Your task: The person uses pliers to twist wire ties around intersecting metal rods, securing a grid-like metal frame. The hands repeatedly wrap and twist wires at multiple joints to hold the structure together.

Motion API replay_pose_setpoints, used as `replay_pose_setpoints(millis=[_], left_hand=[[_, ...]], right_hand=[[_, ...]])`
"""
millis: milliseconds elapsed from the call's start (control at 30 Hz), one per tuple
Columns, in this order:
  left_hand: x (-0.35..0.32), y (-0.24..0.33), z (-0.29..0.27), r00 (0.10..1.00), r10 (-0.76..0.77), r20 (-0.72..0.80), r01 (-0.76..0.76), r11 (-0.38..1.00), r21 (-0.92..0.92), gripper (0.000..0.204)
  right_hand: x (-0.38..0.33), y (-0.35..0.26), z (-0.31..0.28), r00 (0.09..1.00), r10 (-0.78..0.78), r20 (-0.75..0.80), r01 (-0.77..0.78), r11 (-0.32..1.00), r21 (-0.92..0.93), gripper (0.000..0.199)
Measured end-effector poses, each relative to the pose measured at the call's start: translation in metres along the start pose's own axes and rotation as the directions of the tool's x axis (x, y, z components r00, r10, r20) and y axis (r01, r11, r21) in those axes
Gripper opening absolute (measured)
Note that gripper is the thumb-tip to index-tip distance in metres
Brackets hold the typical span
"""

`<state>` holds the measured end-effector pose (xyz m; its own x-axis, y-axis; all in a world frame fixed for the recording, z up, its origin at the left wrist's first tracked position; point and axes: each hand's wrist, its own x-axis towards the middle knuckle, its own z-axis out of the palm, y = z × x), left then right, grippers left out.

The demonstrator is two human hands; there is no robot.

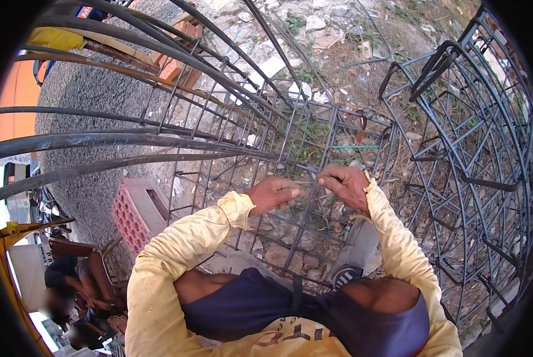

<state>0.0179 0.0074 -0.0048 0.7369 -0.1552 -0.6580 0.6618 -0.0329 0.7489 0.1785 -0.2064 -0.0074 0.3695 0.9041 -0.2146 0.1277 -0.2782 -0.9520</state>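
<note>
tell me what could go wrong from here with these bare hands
The bare left hand and bare right hand could be scraped by the dark metal rebar grid near them. The long dark metal bars jutting out at left might poke someone. Pale broken rubble nearby could make footing unsteady.

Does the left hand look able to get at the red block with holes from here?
Probably yes: the red block sits left of the left hand, and nothing appears to cover its holed face. But thin bars of the steel cage lie between, so the hand may need to rise over them.
</note>
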Motion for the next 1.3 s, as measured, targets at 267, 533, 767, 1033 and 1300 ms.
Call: replay_pose_setpoints(millis=[267, 533, 767, 1033, 1300], left_hand=[[0.003, -0.008, -0.004, 0.991, -0.063, -0.120, 0.061, 0.998, -0.022, 0.036], [-0.005, -0.015, -0.007, 0.848, 0.047, -0.528, -0.041, 0.999, 0.022, 0.050], [-0.006, -0.019, 0.000, 0.674, 0.334, -0.660, -0.183, 0.940, 0.288, 0.059], [-0.007, -0.018, -0.013, 0.715, 0.017, -0.699, -0.082, 0.995, -0.060, 0.037], [-0.037, -0.035, -0.022, 0.805, -0.130, -0.578, -0.172, 0.882, -0.438, 0.024]], right_hand=[[0.009, 0.010, -0.003, 0.983, -0.182, 0.005, 0.182, 0.978, -0.104, 0.019], [0.046, 0.019, -0.026, 0.940, -0.128, -0.317, 0.063, 0.976, -0.207, 0.017], [0.101, 0.004, 0.004, 0.932, -0.351, 0.091, 0.356, 0.836, -0.419, 0.017], [0.118, 0.006, 0.017, 0.987, -0.030, 0.157, 0.016, 0.995, 0.094, 0.020], [0.084, 0.008, 0.009, 0.976, 0.201, 0.080, -0.216, 0.922, 0.320, 0.024]])
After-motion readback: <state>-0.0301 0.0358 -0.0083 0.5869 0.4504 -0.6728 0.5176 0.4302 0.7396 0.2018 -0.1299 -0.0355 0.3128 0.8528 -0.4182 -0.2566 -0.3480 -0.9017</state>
